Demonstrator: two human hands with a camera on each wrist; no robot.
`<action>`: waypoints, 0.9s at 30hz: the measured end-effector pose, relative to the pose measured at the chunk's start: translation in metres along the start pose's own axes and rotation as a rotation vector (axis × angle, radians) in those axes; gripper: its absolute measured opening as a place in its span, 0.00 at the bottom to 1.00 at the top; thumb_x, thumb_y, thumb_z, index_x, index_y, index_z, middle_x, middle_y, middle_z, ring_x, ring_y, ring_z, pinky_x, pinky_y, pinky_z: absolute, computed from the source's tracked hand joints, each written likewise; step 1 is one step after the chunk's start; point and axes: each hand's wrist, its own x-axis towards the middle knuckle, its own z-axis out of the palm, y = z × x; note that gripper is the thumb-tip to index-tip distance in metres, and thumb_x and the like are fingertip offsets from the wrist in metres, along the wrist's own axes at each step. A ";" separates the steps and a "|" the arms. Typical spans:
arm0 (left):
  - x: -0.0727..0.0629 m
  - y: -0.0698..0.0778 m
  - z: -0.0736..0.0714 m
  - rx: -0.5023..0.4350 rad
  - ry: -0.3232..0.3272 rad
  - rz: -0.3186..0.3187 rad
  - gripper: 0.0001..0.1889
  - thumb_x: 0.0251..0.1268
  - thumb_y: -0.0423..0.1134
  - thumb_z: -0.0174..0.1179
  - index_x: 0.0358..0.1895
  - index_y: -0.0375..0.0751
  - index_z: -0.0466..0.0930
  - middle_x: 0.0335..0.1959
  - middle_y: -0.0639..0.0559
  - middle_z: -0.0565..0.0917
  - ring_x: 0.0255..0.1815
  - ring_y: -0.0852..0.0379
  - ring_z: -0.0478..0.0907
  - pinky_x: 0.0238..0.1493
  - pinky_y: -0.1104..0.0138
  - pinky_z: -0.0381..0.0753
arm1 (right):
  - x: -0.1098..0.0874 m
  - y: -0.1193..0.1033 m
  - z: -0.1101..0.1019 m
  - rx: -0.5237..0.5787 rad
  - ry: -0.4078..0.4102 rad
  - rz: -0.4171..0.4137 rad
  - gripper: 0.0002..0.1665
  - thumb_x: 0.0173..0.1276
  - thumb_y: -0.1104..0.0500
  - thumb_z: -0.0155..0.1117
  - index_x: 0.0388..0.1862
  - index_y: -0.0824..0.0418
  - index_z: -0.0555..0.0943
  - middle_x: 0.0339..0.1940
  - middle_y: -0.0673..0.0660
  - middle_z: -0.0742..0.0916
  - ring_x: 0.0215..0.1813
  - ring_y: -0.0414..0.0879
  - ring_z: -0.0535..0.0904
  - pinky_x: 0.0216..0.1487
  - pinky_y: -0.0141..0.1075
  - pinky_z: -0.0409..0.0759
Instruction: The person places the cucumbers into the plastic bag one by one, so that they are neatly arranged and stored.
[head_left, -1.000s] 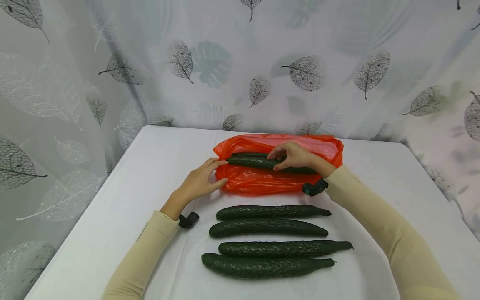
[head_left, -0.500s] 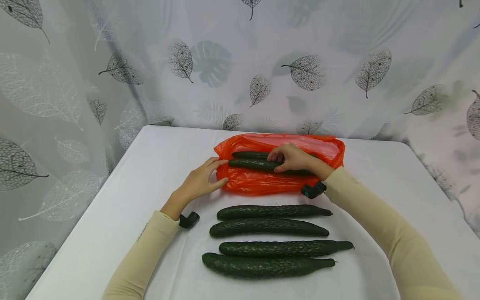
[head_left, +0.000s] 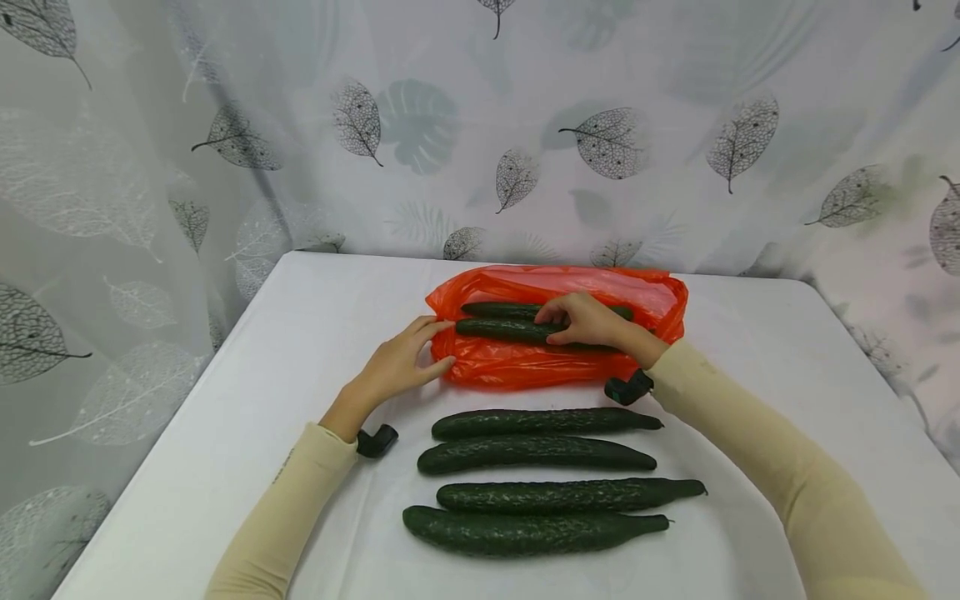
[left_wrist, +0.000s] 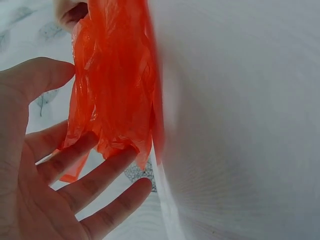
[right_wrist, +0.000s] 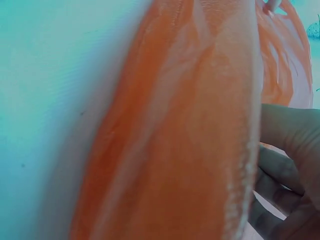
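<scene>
Two dark green cucumbers lie side by side on the opened red plastic bag, the front cucumber [head_left: 502, 330] and the rear cucumber [head_left: 495, 309]. My right hand [head_left: 592, 321] holds the front one near its middle, thumb on the near side and fingers over the far side. In the right wrist view, a fold of the bag hides what this hand grips. At the bag's left end, my left hand [head_left: 401, 358] is spread, its fingertips touching the edge of the red bag [head_left: 495, 367]. The left wrist view shows those fingers [left_wrist: 95, 187] extended against the crumpled plastic.
Several more cucumbers lie crosswise on the white table [head_left: 360, 533] in front of the bag; the nearest cucumber [head_left: 532, 533] is close to another one [head_left: 562, 497]. A leaf-patterned curtain [head_left: 442, 125] hangs behind the table and along its left side.
The front cucumber has shifted slightly toward the near side under my right hand, and more of the rear cucumber shows. My left hand has stayed at the bag's left edge.
</scene>
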 end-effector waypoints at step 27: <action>-0.001 0.000 0.001 -0.010 -0.008 -0.004 0.31 0.64 0.51 0.62 0.69 0.45 0.69 0.67 0.44 0.70 0.61 0.42 0.75 0.55 0.45 0.77 | -0.012 0.004 0.000 0.327 0.101 0.095 0.20 0.60 0.71 0.69 0.52 0.74 0.80 0.47 0.68 0.85 0.47 0.58 0.82 0.52 0.48 0.82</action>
